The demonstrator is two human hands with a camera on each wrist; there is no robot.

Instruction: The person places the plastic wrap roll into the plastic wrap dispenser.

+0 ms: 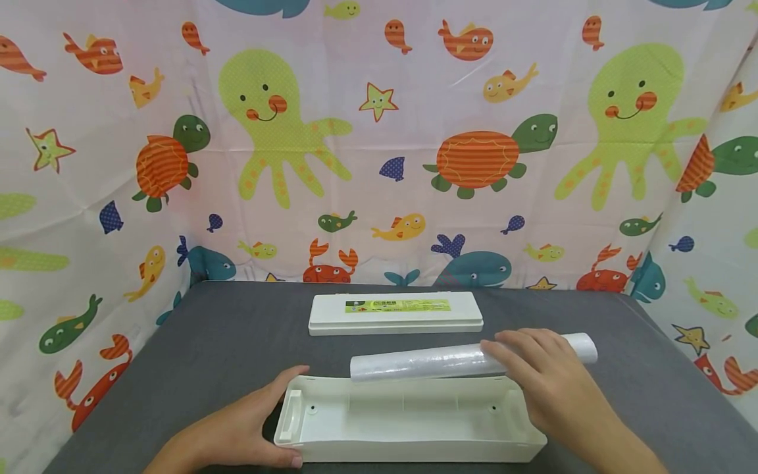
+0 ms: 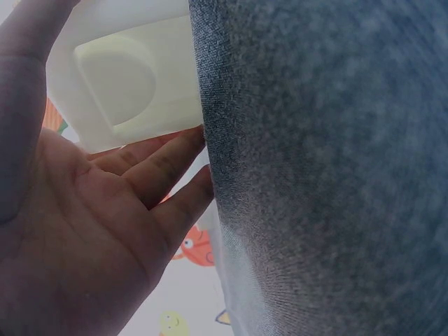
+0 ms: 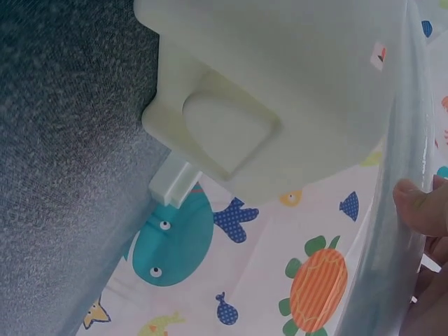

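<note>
While one end of a long white box (image 1: pixel 408 453) is held by the left hand (image 1: pixel 243 421), a shiny roll (image 1: pixel 420 363) is gripped by the right hand (image 1: pixel 547 375). The left fingers are spread wide, with the thumb (image 1: pixel 284 457) put against the front wall and the pointing finger (image 1: pixel 293 372) put by the back corner. The right fingers are closed round the roll, nearer to its right end. The roll is held by them over the box's back edge; whether that edge is touched cannot be told. Past both hands' fingers, a white lid (image 1: pixel 397 324) with a green label (image 1: pixel 397 306) is set on the gray counter (image 1: pixel 237 329). Dents in the box's outer ends, hidden in the head view, are shown by the wrist views, one (image 2: pixel 126 84) near the left fingers. The box's inside is shown by the head view only.
</note>
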